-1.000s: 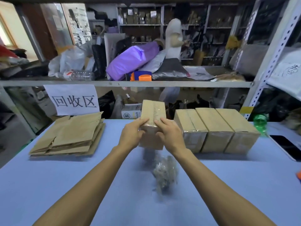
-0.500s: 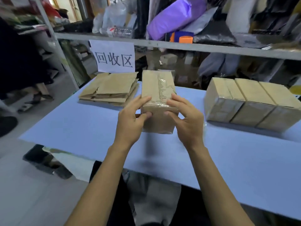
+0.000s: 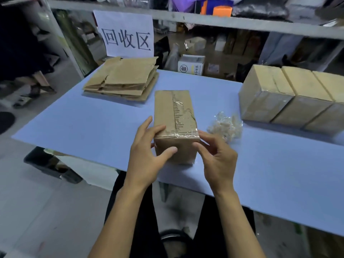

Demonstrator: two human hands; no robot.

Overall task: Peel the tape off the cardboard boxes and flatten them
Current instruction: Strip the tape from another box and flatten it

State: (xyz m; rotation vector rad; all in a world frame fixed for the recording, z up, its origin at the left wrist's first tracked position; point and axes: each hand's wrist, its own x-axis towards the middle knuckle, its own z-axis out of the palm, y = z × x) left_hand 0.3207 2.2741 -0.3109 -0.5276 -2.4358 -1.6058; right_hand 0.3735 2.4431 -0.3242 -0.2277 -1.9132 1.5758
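Left grip (image 3: 149,153) holds box (image 3: 175,116) | right grip (image 3: 217,155) pinches its near corner | forearms angled inward

Row of taped boxes (image 3: 290,101) at 3 o'clock is running off the right edge, last one cut. Left hand (image 3: 149,157) is hiding the held box (image 3: 175,125)'s lower left corner. Shelf (image 3: 204,17) clutter at 12 o'clock is getting cropped, blurred. Bench (image 3: 93,123) right end is out of frame.
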